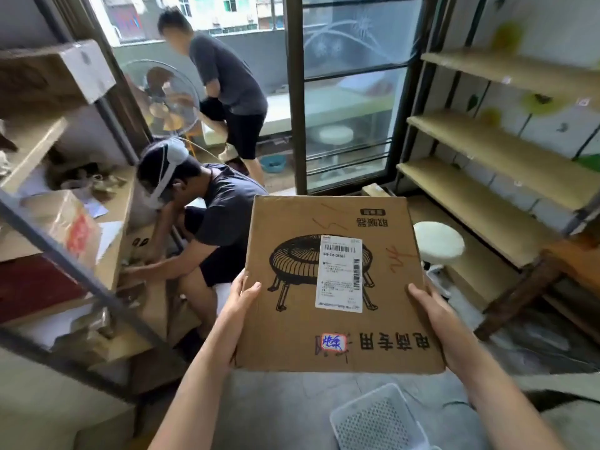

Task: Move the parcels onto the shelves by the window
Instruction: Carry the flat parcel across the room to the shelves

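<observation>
A large flat brown cardboard parcel [298,336] with a printed heater drawing and a white shipping label is held out in front of me at chest height. My left hand [238,306] grips its left edge, thumb on top. Its right edge is gripped by my right hand [433,315], thumb likewise on top. The wooden shelves [480,186] by the window stand at the right, several boards high, with bare boards. More parcels [65,222] sit on the left rack.
A person crouches at the left rack [207,222], close to the parcel's left side. Another person [227,82] stands at the window near a fan [162,99]. A white stool [438,243] and wooden furniture [552,267] sit below the right shelves. A plastic basket [380,420] lies at my feet.
</observation>
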{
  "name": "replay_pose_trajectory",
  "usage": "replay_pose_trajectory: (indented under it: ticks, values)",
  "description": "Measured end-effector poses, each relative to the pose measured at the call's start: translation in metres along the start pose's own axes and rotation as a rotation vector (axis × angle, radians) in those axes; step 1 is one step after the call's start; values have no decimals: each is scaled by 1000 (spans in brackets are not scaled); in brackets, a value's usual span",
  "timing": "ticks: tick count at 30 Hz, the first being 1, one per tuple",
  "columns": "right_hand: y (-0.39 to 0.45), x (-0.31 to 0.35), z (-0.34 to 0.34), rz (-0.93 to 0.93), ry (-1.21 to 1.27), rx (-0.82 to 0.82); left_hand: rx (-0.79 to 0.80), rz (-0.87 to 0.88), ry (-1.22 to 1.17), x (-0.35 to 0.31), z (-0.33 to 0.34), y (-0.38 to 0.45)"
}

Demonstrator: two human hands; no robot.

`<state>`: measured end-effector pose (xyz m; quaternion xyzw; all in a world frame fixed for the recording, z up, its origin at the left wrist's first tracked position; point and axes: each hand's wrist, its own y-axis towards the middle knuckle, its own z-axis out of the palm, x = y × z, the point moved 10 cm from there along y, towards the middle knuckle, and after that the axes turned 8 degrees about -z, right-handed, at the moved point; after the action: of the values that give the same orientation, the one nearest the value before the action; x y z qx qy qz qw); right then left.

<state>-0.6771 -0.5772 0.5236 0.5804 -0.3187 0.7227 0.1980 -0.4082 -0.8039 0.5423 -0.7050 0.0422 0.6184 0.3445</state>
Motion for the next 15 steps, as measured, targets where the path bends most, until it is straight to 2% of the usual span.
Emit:
replay_pose_trajectory:
  ticks: [8,15]
  values:
    - [109,19,-11,-16,74,-171,182,12,30,-60,43,154]
    - [198,35,-31,-36,106,-395,364,10,69,-121,97,284]
